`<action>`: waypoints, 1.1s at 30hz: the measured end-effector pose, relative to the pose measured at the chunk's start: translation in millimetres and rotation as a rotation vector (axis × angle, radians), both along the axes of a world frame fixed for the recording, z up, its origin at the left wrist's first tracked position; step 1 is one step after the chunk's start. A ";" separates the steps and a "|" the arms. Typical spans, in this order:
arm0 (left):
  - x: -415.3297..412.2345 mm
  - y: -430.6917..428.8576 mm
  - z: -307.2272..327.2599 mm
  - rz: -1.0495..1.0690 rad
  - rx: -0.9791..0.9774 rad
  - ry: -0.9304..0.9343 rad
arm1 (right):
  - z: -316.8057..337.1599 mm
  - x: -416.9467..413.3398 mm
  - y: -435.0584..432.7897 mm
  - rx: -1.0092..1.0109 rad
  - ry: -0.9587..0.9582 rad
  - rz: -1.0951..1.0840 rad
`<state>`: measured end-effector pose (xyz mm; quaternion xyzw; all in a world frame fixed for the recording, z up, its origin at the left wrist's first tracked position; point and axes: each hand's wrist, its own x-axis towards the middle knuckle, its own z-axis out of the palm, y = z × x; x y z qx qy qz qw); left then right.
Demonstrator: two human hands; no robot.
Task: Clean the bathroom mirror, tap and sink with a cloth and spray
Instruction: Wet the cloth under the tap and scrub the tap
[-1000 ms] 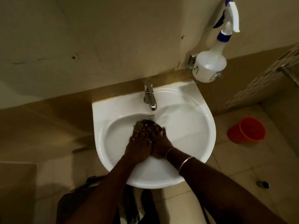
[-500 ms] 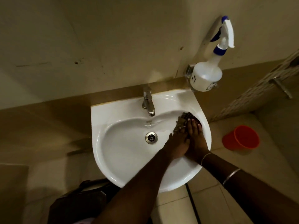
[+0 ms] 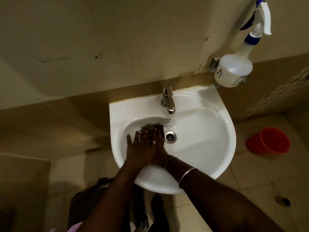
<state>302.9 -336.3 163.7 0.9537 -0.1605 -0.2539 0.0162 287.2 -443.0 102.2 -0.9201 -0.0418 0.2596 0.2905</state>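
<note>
**Both hands flat on a dark cloth in the white basin**

The spray bottle (image 3: 234, 71), upper right of the frame, carries dark marks and a small printed label low on its side, both too blurred to read. It is translucent white plastic, round-bodied, with a blue collar and a white trigger, and rests at a metal holder (image 3: 213, 63) on the wall.

At centre, the sink (image 3: 209, 104) is glossy white ceramic, straight along the wall and rounded at the front. It has a chrome tap (image 3: 167, 99) at the back and a metal drain (image 3: 170, 137) in the bowl. Just left of the drain lies the cloth (image 3: 150, 127), dark and crumpled. The left hand (image 3: 138, 148) and right hand (image 3: 160, 151) press it with straight fingers, gripping nothing, the left partly over the right. Two thin metal bangles (image 3: 187, 174) ring the right forearm. At right, an orange plastic cup (image 3: 267, 141) stands on the pale tiled floor (image 3: 250, 181).
</note>
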 end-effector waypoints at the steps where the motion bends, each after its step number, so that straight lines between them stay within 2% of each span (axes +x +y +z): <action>1: -1.4 7.0 9.7 0.015 0.012 -0.022 | 6.2 -1.4 8.8 0.028 -0.009 0.022; 7: -33.2 29.3 45.0 -0.032 0.058 -0.066 | 55.1 -40.0 15.0 0.341 0.053 -0.034; 9: -48.5 28.6 51.3 -0.058 0.047 -0.076 | 78.5 -54.9 4.8 0.353 0.057 0.016; 15: -86.1 -0.4 72.2 0.063 -0.075 0.116 | 106.5 -94.6 -22.7 0.226 0.058 0.169; 21: -118.9 -23.6 82.2 0.032 -0.165 0.107 | 124.1 -127.8 -56.2 0.076 -0.016 0.195; 25: -132.8 -42.5 83.0 0.040 -0.241 0.106 | 125.9 -145.9 -82.9 -0.042 -0.113 0.241; 31: -150.4 -60.8 90.5 0.176 -0.468 0.238 | 119.9 -153.7 -124.6 -0.220 -0.324 0.310; 33: -157.5 -59.9 89.7 0.125 -0.421 0.217 | 116.8 -152.2 -139.8 -0.269 -0.359 0.330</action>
